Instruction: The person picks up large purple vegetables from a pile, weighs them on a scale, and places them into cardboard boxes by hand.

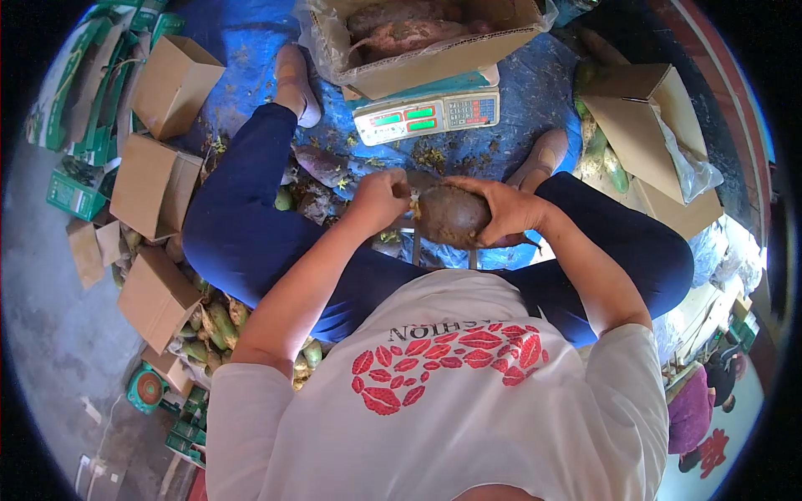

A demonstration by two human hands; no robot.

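Observation:
A large brown root vegetable [451, 215] lies crosswise between my hands, above my lap. My right hand [499, 209] is wrapped round its right end, thumb and fingers on opposite sides. At its left end my left hand [383, 199] is closed, with the fingertips pinched close to the crown; what they hold is too small to make out. Beyond the hands stands a digital scale [426, 117] with green displays. An open cardboard box [443, 71] rests on it, lined with plastic and holding large reddish roots [413, 36].
Blue sheeting [242, 63] with leaf scraps covers the floor. Purplish roots [322, 165] lie left of my hands. Open cartons [155, 185] and green-white vegetables [221, 324] are at the left. Another open box [647, 125] stands right. People [693, 409] sit at the lower right.

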